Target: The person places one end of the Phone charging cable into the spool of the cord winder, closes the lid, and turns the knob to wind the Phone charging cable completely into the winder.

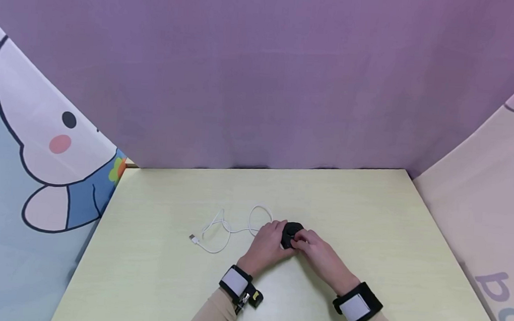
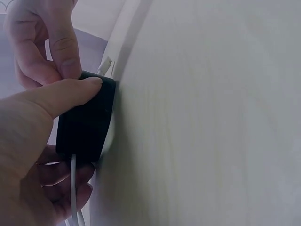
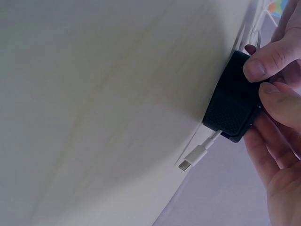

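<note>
Both hands meet at a small black cable case [image 1: 285,238] with faceted sides, standing on the table. My left hand [image 1: 270,246] grips it from the left, thumb on top and fingers around its far side in the left wrist view. From the right, my right hand [image 1: 321,260] pinches at the top middle of the case with thumb and fingers; what lies between those fingertips is hidden. A white charging cable [image 2: 73,188] comes out of one side. Its small USB-C plug [image 3: 194,157] sticks out by the textured opposite side in the right wrist view.
Loose loops of the cable lie on the pale wooden table [image 1: 163,283] left of the hands, ending in a USB-A plug [image 1: 194,239]. A purple curtain [image 1: 262,81] hangs behind the table. Printed cloths hang at both sides. Each wrist wears a black strap.
</note>
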Tool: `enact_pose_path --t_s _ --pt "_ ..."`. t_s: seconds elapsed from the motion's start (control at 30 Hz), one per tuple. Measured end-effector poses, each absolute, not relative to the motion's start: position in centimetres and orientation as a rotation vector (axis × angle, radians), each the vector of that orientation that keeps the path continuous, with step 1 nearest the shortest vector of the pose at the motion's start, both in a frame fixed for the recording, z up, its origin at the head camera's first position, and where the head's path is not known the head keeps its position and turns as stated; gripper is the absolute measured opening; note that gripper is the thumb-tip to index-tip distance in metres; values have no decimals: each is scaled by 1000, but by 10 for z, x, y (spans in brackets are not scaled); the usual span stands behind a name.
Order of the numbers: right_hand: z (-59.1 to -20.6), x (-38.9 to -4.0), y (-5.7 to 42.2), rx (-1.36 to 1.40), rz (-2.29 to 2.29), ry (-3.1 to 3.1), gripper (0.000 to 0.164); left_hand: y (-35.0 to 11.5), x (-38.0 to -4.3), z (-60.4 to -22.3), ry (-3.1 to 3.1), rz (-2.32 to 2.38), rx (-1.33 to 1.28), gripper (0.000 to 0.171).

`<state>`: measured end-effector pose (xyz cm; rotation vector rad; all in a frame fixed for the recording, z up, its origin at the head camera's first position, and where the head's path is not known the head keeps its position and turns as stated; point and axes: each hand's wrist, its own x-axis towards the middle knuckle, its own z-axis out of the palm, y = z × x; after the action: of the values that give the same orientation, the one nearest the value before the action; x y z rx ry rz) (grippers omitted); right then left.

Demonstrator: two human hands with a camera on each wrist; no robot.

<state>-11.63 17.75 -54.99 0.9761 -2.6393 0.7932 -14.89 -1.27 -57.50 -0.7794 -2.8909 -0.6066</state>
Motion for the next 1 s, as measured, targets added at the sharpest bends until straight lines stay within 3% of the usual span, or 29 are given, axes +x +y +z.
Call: enact_pose_path --t_s 0.6,0.83,1.0 --pt "-549 -114 173 874 868 -2703 15 -13 -147 -570 -2893 -607 -772 72" --pt "-548 -113 173 1035 589 -2625 12 -12 -146 -568 -2903 -554 -789 71" --pt "-549 -112 173 1000 635 -2649 13 -12 -146 -568 -2911 -580 -777 70"
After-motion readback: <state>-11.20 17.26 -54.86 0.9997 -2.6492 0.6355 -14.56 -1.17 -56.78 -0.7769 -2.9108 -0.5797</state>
